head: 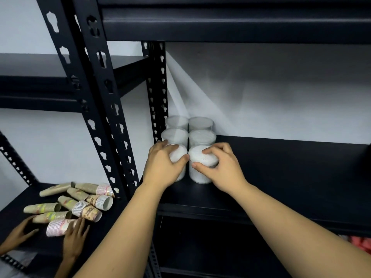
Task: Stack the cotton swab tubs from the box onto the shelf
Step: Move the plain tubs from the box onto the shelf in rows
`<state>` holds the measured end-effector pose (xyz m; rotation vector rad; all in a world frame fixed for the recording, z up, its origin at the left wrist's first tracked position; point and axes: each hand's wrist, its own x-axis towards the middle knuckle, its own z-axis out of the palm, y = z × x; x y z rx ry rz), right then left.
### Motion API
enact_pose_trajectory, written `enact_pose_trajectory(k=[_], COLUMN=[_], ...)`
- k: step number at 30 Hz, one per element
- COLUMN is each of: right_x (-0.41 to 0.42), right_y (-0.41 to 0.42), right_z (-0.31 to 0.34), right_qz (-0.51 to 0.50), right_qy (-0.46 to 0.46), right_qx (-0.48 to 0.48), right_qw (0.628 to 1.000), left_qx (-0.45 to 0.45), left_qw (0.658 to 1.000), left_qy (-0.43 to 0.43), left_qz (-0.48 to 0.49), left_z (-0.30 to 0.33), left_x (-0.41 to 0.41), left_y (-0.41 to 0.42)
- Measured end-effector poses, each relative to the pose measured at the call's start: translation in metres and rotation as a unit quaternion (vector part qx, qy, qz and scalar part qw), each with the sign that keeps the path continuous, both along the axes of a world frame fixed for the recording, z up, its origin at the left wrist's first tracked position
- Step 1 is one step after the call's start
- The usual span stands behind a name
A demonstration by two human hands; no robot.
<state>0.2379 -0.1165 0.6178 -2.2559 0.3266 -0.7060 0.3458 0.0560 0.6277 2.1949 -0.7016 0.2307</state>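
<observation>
Several clear round tubs of white cotton swabs stand in two rows at the left end of the black shelf, against the white wall. My left hand is wrapped over the front left tub. My right hand grips the front right tub from its right side, fingers over the lid. Both front tubs rest on the shelf board and touch each other. Behind them stand two middle tubs and two back tubs. The box is out of view.
A black slotted upright stands just left of the tubs. On the neighbouring lower shelf lie several sleeves of paper cups, where another person's hands are working. An upper shelf board hangs overhead. Something pink shows at lower right.
</observation>
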Motion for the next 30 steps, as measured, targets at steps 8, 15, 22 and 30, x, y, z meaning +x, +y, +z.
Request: enact_pose_trajectory(k=[8,15,22,30], right_x=[-0.006,-0.046,-0.135,-0.269], right_y=[-0.003,-0.02,-0.038,-0.065], right_z=[0.011,0.018,0.003,-0.056], right_qz=[0.033,0.01,-0.021,-0.014], right_qy=[0.055,0.08,0.028,0.038], right_qx=[-0.014,-0.038,-0.092,-0.037], right_qw=[0.998,0.996,0.995,0.998], left_qx=[0.075,0.033,0.029,0.099], left_qw=[0.997,0.994,0.987,0.981], left_qy=[-0.032,-0.097,-0.139,-0.111], left_qz=[0.011,-0.049,-0.072,-0.128], left_z=[0.004,0.009,-0.002,-0.059], left_x=[0.003,-0.041,-0.139,-0.251], left_y=[0.001,0.009,-0.003,-0.039])
